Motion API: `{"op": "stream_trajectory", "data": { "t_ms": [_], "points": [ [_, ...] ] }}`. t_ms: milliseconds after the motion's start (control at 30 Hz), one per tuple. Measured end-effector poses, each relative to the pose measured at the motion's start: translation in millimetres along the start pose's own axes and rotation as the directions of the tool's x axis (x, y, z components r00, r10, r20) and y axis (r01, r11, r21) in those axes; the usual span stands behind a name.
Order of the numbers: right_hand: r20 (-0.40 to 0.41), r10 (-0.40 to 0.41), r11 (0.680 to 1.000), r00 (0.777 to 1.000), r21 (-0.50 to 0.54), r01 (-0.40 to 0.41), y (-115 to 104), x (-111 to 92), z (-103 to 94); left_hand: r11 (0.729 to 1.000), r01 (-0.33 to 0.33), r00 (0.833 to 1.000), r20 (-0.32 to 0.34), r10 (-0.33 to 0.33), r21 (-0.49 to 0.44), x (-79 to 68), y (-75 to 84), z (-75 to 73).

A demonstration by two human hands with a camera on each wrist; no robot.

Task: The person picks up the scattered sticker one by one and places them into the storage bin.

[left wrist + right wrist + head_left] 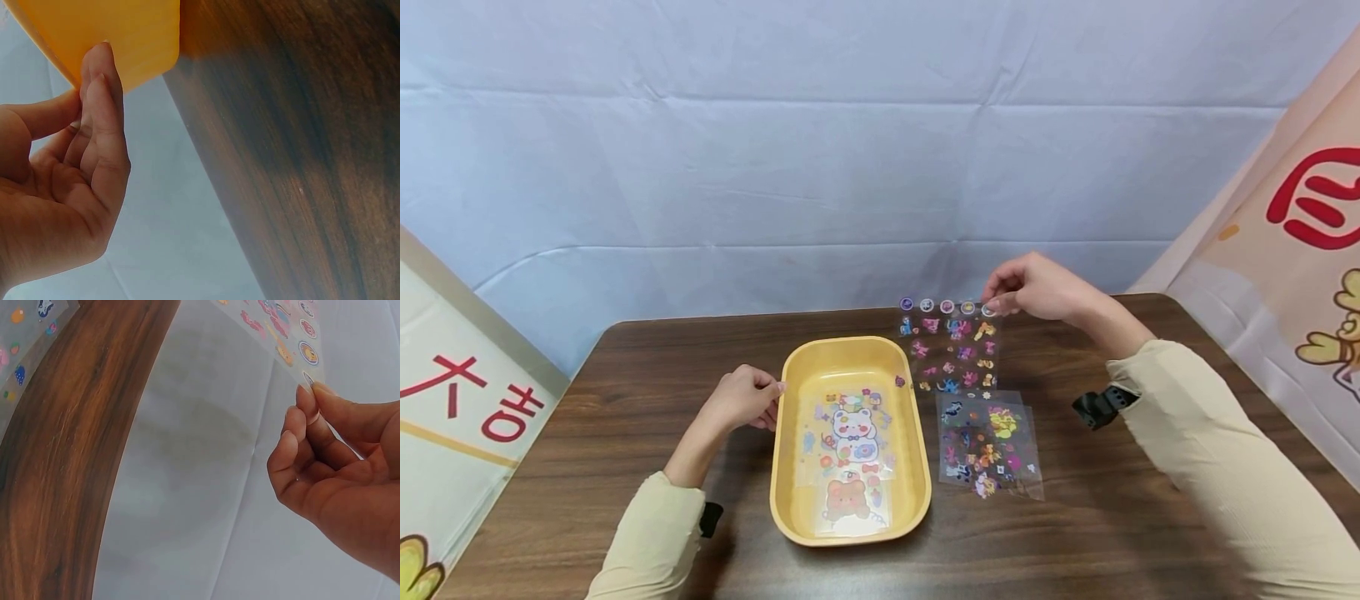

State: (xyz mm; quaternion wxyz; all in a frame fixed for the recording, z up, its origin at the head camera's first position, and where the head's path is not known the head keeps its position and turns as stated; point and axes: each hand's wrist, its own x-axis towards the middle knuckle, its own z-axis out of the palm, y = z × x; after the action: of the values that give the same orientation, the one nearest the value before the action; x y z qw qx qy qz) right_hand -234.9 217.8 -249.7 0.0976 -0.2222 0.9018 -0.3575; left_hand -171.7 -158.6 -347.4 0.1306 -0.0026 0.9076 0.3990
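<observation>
A clear sticker sheet [955, 354] is stretching beyond the tray's far right side, and the right hand [1033, 287] is pinching its far right corner: lifting looks like the step in hand. The left hand [745, 400] is gripping the yellow tray [848, 354] by its left rim (more sheets [988, 454] are lying nearer, on the right). The next move is probably calling for a firm pinch.
</observation>
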Motion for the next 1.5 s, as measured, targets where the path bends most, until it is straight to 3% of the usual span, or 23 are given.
{"op": "stream_trajectory", "data": {
  "t_ms": [1500],
  "points": [
    [0.033, -0.055, 0.997, 0.998, 0.051, 0.054, -20, 16, 29.3, 1.0, 0.002, 1.0, -0.006, -0.002, -0.008, -0.6, 1.6, 1.4]
  ]
}}
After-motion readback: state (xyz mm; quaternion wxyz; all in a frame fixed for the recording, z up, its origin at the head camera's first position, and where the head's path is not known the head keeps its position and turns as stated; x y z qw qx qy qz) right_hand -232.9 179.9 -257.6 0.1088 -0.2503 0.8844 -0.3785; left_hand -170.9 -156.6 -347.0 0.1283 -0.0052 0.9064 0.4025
